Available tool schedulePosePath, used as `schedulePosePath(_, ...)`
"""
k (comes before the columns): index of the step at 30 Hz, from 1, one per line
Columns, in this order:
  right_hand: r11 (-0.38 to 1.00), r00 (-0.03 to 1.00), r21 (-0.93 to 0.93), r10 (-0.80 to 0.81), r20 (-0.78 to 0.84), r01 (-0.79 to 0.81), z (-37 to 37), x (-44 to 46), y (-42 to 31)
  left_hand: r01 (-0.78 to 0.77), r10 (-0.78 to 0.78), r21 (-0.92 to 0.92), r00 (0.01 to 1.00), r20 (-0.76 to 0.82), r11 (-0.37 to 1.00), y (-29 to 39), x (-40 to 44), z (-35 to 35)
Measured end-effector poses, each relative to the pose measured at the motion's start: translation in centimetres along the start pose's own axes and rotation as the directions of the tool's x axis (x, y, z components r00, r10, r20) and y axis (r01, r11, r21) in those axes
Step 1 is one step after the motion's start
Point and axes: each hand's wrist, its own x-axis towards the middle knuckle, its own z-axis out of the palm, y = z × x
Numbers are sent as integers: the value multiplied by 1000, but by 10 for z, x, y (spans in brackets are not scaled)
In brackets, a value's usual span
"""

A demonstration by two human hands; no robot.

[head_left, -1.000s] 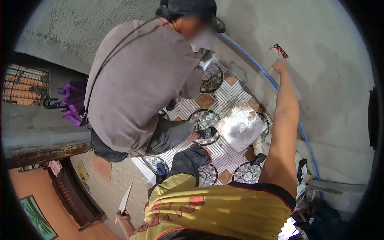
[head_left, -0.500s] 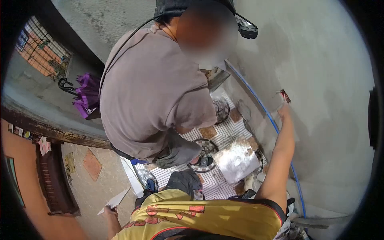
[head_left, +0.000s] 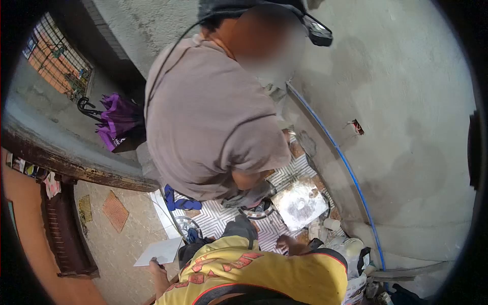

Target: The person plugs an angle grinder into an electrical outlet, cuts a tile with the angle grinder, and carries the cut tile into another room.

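My left hand (head_left: 157, 266) is closed on the edge of a flat white board (head_left: 161, 252), held out low over the tiled floor on the left. A small dark part shows at the fingers; what it is I cannot make out. My right hand (head_left: 288, 245) hangs low in front of my yellow shirt, just below a square, shiny, stained sheet (head_left: 300, 203). It is in shadow and its fingers do not show clearly. Right of it, up the grey plastered wall (head_left: 417, 101), is a small red outlet box (head_left: 358, 127) set into the wall with wires coming out.
A co-worker in a grey shirt (head_left: 213, 117) bends over close in front of me. A blue conduit (head_left: 345, 162) runs along the wall's base. Blue slippers (head_left: 179, 201), a white cup (head_left: 332, 223) and plastic bags (head_left: 356, 287) lie around. A purple umbrella (head_left: 119, 122) hangs left.
My right hand has come away from the outlet box and down beside my body. The white board has turned to show its broad face. The co-worker has shifted slightly right.
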Motion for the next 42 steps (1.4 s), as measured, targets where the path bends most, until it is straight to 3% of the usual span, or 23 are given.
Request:
schedulePosePath(2, 998, 990, -38, -48, 134, 53, 24, -14, -28, -74, 74, 24, 997, 35, 997, -6, 4, -5)
schedulePosePath(4, 987, 986, -95, -122, 118, 133, 14, 1, -62, -80, 78, 69, 996, 39, 994, -19, 5, -11)
schedulePosePath(6, 968, 980, -158, -198, 13, 197, -12, 27, -103, -27, 27, 144, 1000, 1, 989, -5, -6, -3)
schedulePosePath(9, 948, 926, -215, -284, -248, 233, -84, 67, -182, -159, 159, -34, 987, -4, 987, -25, 35, -15)
schedulePosePath(11, 910, 849, -272, -395, -350, 312, -125, 91, -259, -259, 264, 162, 964, -10, 952, -31, 34, -22)
schedulePosePath(14, 828, 767, -268, -558, -318, 492, -125, 111, -396, -344, 441, 487, 893, -95, 803, -2, 6, -26)
schedulePosePath(17, 808, 783, -211, -588, -204, 551, -42, 93, -495, -278, 478, 596, 854, -204, 753, 31, 0, -42)
schedulePosePath(21, 732, 785, -306, -611, 102, 609, 103, 61, -524, -287, 428, 459, 871, -240, 841, 59, 8, -69)
schedulePosePath(23, 510, 668, -438, -624, 405, 741, 199, 40, -534, -313, 475, 448, 822, -313, 837, 71, 11, -79)
schedulePosePath(24, 331, 548, -448, -629, 552, 830, 247, 31, -545, -332, 490, 423, 799, -349, 843, 74, 17, -81)
schedulePosePath(26, 189, 365, -324, -656, 660, 927, 331, 24, -581, -351, 472, 340, 785, -402, 872, 86, 31, -86)
schedulePosePath(29, 693, 595, -30, -594, 541, 720, 363, -113, -714, -177, 307, 296, 820, -484, 939, 131, 55, -98)
schedulePosePath(31, 315, 316, -88, -810, 494, 945, 417, -140, -781, -136, 245, 239, 817, -521, 962, 159, 81, -108)
schedulePosePath(32, 192, 206, -83, -822, 530, 978, 451, -159, -813, -287, 311, 129, 792, -525, 949, 168, 102, -112)
schedulePosePath(33, 56, 82, -62, -819, 567, 996, 491, -185, -848, -274, 286, 101, 809, -514, 956, 184, 118, -117)
schedulePosePath(34, 93, 34, 77, -827, 561, 993, 525, -217, -877, -269, 263, 65, 815, -517, 961, 204, 133, -119)
schedulePosePath(36, -103, -161, 126, -716, 679, 987, 608, -264, -933, -270, 241, 25, 808, -538, 963, 241, 166, -125)
schedulePosePath(37, 4, -43, 59, -632, 774, 998, 644, -302, -965, -279, 236, 13, 784, -574, 960, 264, 189, -128)
schedulePosePath(38, -272, -340, 226, -514, 788, 935, 685, -319, -991, -216, 154, -59, 840, -521, 975, 290, 206, -133)
schedulePosePath(39, -300, -445, 333, -507, 738, 894, 783, -274, -998, -150, 58, -155, 877, -477, 977, 313, 213, -133)
schedulePosePath(40, 25, -364, 394, -337, 868, 919, 796, -320, -1028, -65, 28, -56, 859, -512, 996, 363, 198, -131)
schedulePosePath(41, 342, -263, 300, -150, 953, 891, 809, -366, -1061, 37, -24, 11, 819, -573, 999, 371, 218, -127)
schedulePosePath(42, 479, -684, 602, -3, 729, 640, 804, -420, -1070, -28, 31, 15, 776, -630, 999, 406, 196, -127)
